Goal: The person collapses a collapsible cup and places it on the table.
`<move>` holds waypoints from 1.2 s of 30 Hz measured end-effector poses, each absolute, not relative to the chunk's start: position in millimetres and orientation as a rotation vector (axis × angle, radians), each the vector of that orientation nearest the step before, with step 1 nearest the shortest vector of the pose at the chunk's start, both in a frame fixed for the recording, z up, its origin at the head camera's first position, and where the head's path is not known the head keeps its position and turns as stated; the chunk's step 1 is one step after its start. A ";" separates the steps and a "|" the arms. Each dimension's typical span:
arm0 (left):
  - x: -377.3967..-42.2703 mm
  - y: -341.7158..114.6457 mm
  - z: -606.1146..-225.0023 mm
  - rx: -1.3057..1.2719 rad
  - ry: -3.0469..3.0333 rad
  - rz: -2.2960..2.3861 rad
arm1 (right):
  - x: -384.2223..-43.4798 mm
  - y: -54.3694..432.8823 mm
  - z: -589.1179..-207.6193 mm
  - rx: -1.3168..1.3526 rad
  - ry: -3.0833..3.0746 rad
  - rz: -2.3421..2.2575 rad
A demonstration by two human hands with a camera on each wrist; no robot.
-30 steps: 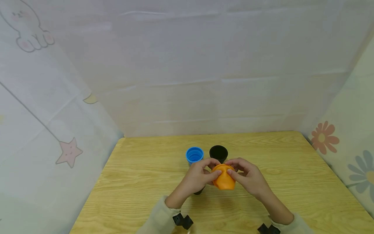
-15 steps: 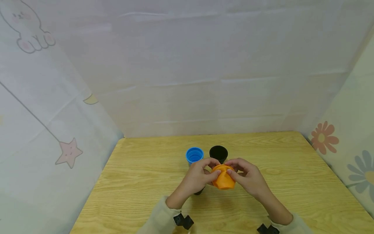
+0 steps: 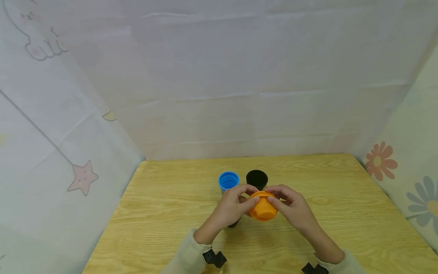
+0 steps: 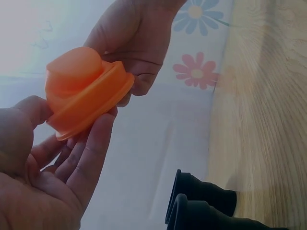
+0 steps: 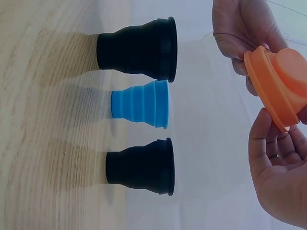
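An orange collapsible cup [image 3: 264,211] is held between both hands above the table, its wall partly folded and lopsided in the left wrist view. My left hand [image 3: 232,208] grips its left side, thumb on the near wall and fingers under the rim. On the opposite side my right hand [image 3: 293,207] holds it the same way, fingertips at the rim. Behind the hands stand a blue collapsible cup [image 3: 228,180] and a black cup [image 3: 257,179]. A second black cup [image 5: 136,50] stands closer in; my left hand hides most of it in the head view.
The three standing cups are in a loose group on the wood-grain table [image 3: 164,213], mouths up. Pale printed cloth [image 3: 219,95] closes off the back and both sides. Small black devices [image 3: 214,258] sit at the sleeve cuffs.
The orange cup's dented wall has folded in, so it looks shorter, with a ring-shaped step around its base. Both hands keep their grip in almost the same place.
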State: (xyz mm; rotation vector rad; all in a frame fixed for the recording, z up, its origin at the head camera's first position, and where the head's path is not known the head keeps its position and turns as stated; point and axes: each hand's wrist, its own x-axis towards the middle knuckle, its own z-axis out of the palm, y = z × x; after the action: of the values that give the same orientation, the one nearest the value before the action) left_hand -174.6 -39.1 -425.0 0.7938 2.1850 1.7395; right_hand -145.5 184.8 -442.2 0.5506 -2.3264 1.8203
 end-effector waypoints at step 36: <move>-183.7 -60.2 -430.9 0.908 1.619 1.880 | -143.7 200.2 -442.7 0.990 -2.014 2.462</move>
State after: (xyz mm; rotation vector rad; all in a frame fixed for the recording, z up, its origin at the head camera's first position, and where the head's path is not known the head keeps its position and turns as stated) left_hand -183.7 -60.2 -430.9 0.9081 1.6185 1.8797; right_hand -143.7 200.2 -442.7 0.9896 -2.0143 2.4623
